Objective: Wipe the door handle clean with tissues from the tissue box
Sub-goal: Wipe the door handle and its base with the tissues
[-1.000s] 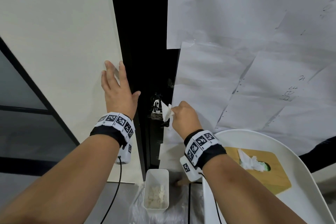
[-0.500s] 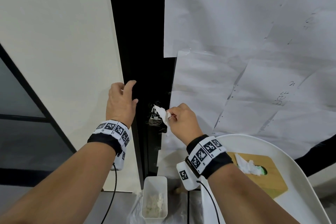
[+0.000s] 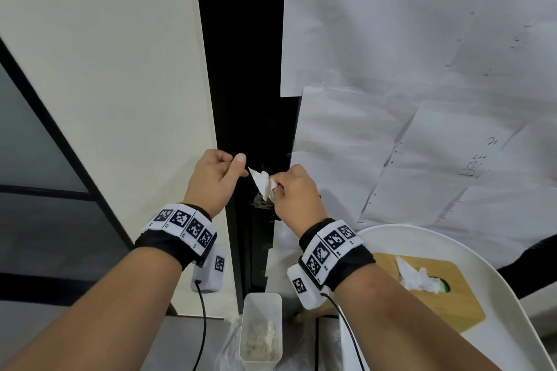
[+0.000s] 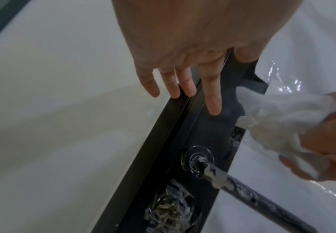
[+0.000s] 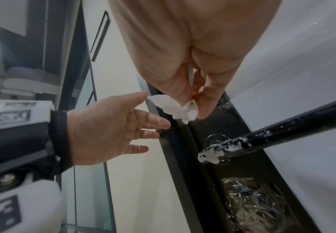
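My right hand pinches a crumpled white tissue just in front of the black door frame, above the handle. My left hand hovers to its left, fingers relaxed, the thumb tip at the tissue's corner. In the right wrist view the tissue hangs from the right hand's fingertips, with the left hand beside it. The black lever door handle carries white smears near its round base. The left wrist view shows the handle below the tissue. A wooden tissue box sits lower right, with a tissue poking out.
The tissue box lies on a white curved tray. A small white bin with used tissues stands on the floor below the handle. White paper sheets under plastic film cover the door. A white wall lies left.
My left hand has come down off the wall and moved right to the tissue. My right hand has lifted the tissue slightly, away from the handle.
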A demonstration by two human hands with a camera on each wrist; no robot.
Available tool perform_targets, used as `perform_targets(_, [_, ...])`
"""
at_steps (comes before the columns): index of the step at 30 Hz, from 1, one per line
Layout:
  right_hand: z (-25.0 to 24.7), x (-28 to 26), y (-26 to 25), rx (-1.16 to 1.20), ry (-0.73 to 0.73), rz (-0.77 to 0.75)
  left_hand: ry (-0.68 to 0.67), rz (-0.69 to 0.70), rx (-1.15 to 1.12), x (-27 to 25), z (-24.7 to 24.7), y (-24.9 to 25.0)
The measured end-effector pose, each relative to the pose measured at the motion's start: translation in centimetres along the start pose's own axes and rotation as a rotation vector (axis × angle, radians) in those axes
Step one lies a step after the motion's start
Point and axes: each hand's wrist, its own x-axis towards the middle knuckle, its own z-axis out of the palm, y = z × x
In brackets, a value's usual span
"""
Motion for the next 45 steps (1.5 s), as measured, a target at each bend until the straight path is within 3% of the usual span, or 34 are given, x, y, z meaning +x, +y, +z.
perform_targets(5, [0.7,-0.1,0.1,0.029,0.017,0.003,-0.102,-0.064,0.036,-0.5,-0.1,-0.5])
perform_targets(12, [-0.5,0.1,1.4,0.086,0.049,0.132,-0.072,-0.151,-0.061,-1.3,-0.8,0.8])
perform_targets(17, [-0.4,0.0,1.5,0.043,0.063,0.054,-0.124,-0.202,-0.168,-1.8,0.0,3.0])
perform_targets(21, [0.3,-0.2,1.0,0.047,0.059,0.002,-0.122,-0.114,-0.052,-1.5,1.3,2.9])
perform_targets(24, [-0.1,-0.2,1.3,0.051,0.078,0.046,-0.081,-0.085,0.021,-1.3,1.6,2.4])
perform_targets(28, [-1.6,0.0,2.5,0.098,0.118,0.186,-0.043,-0.182,0.091,-1.3,0.9,1.1])
perform_targets(32, [-2.4,0.2,2.8,0.17,0.124,0.223,-0.076,-0.365,-0.232,-1.6,1.0,-0.2])
perform_targets(37, [-1.9,-0.8,2.6,0.031,-0.212,0.164,-0.04,-0.414,-0.63,-1.5,1.3,2.3])
perform_targets(39, [-1.6,-1.0,2.8,-0.018,-0.258,0.169,-0.094,-0.363,-0.621,-1.2,1.0,3.0])
perform_targets(42, [-1.7,-0.7,2.5,0.05,-0.208,0.194,-0.198,-0.305,-0.545,-1.1,0.7,3.5])
perform_targets(45, [-2.0,-0.5,2.9,0.054,-0.17,0.222,-0.198,-0.287,-0.541,-1.1,0.4,3.8])
